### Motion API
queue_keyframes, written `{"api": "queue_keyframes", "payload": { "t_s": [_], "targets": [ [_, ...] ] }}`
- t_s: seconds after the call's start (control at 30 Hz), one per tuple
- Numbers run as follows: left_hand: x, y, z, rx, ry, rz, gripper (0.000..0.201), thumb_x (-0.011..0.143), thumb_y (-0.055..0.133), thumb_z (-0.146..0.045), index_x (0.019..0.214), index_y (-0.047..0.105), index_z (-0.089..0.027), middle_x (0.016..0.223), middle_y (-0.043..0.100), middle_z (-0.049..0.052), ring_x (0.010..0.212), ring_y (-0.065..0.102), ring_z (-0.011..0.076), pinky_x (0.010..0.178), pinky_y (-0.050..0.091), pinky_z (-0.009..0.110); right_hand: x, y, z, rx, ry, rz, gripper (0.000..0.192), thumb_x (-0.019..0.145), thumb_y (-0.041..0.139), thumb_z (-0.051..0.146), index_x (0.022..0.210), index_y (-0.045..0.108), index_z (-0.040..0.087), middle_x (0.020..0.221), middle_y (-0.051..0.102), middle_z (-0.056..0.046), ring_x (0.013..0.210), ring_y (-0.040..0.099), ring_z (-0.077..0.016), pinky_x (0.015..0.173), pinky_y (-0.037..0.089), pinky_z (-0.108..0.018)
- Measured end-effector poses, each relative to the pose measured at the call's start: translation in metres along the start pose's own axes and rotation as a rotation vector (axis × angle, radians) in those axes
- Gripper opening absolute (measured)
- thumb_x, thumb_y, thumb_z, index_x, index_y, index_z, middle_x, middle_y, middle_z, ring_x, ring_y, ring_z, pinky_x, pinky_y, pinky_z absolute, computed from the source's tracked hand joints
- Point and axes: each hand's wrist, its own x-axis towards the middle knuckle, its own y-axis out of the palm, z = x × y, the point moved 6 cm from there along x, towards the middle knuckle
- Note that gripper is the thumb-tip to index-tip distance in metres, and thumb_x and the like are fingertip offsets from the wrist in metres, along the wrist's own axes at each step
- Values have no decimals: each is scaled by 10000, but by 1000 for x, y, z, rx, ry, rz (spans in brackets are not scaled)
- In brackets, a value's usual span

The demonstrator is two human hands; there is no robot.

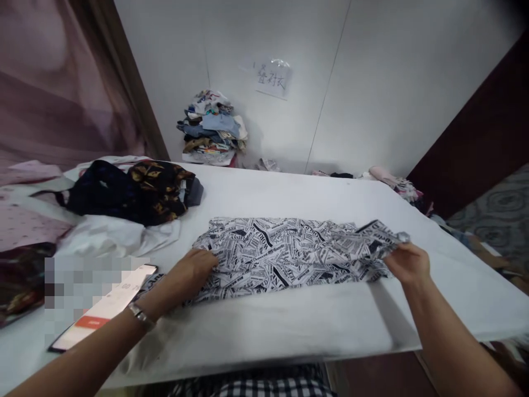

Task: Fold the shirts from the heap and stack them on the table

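A shirt [268, 253] with a black-and-white newspaper print lies folded lengthwise across the white table. My left hand [198, 270] is closed at the shirt's left end, its fingers curled down on the cloth. At the other end, my right hand [407, 262] pinches the shirt's edge and holds that corner raised off the table, where the cloth bunches. Part of the shirt's left end is hidden behind my left hand and forearm.
A phone [111, 303] with a lit screen lies by my left forearm. Dark patterned clothes [136, 190] and white cloth [107, 234] are heaped at left. A stack of folded clothes [215, 129] stands against the back wall; more clothes [397, 184] lie along the right edge.
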Motion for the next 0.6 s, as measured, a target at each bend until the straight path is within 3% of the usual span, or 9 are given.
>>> {"api": "queue_keyframes", "payload": {
  "t_s": [0.13,0.27,0.37,0.47,0.53,0.6],
  "targets": [
    [-8,-2,-4,84,-22,-97,268,842,409,-48,887,639,-180,855,709,76,826,647,209,827,504,377,-19,-27,-19,13,65,44,218,557,641,127,710,664,281,775,755,20,704,721,-211,621,625,-384],
    [-14,-16,-14,116,-15,-221,248,889,412,-92,935,643,-168,930,709,104,887,639,223,862,496,382,-26,-39,-8,49,-63,1,212,562,634,124,700,669,281,781,758,15,745,720,-194,673,621,-354],
    [-19,-7,-22,101,-22,-157,303,847,428,-52,1002,653,-181,960,710,105,931,631,233,893,492,396,-28,-41,-2,27,-117,-29,205,574,615,139,656,657,322,777,754,23,776,723,-207,740,624,-391],
    [-18,6,-22,69,-68,-57,495,757,431,33,1133,638,-212,1011,706,95,947,626,225,926,481,404,-27,-38,-4,-66,-81,-26,216,572,601,162,652,662,353,778,752,17,795,726,-232,756,625,-431],
    [-11,6,-21,63,-94,-12,553,730,425,55,1162,635,-220,992,696,90,912,621,218,896,486,394,-23,-33,-3,-109,-84,-20,191,571,601,193,640,656,362,804,755,7,874,725,-267,794,619,-476],
    [2,-2,-17,92,-127,25,491,736,419,49,1084,670,-191,908,671,96,837,612,220,813,491,371,-15,-25,1,-118,-92,-37,154,576,604,218,615,638,363,819,753,1,943,714,-291,828,610,-508]
  ]
}}
